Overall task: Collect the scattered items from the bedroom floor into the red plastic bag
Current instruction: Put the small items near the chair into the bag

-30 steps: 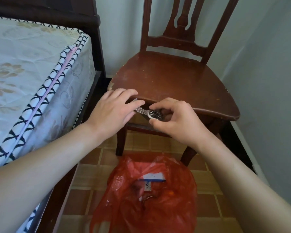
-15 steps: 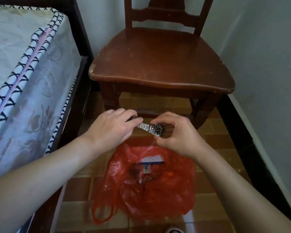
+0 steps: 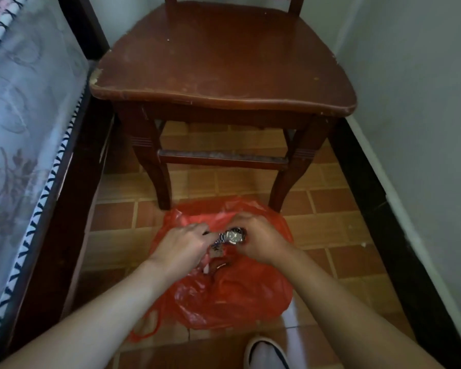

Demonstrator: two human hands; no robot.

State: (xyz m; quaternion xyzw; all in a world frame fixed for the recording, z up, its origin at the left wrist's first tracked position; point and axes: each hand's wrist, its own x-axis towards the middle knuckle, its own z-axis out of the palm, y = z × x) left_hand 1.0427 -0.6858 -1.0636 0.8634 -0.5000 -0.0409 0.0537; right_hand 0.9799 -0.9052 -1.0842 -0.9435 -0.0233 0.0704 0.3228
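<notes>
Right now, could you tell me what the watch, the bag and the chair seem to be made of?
The watch: apparently polished metal, with shiny silvery bracelet links and a dark dial. The red bag: thin plastic film, crinkled, glossy and translucent. The chair: dark varnished wood, scuffed and chipped pale along the seat's edge.

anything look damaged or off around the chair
Yes: the chair seat is worn, with finish chipped off at its front left corner and small chips along the right edge. The chair itself stands level.

A dark wooden chair (image 3: 224, 62) stands on the tiled floor (image 3: 330, 225) beside a patterned mattress (image 3: 24, 115).
</notes>
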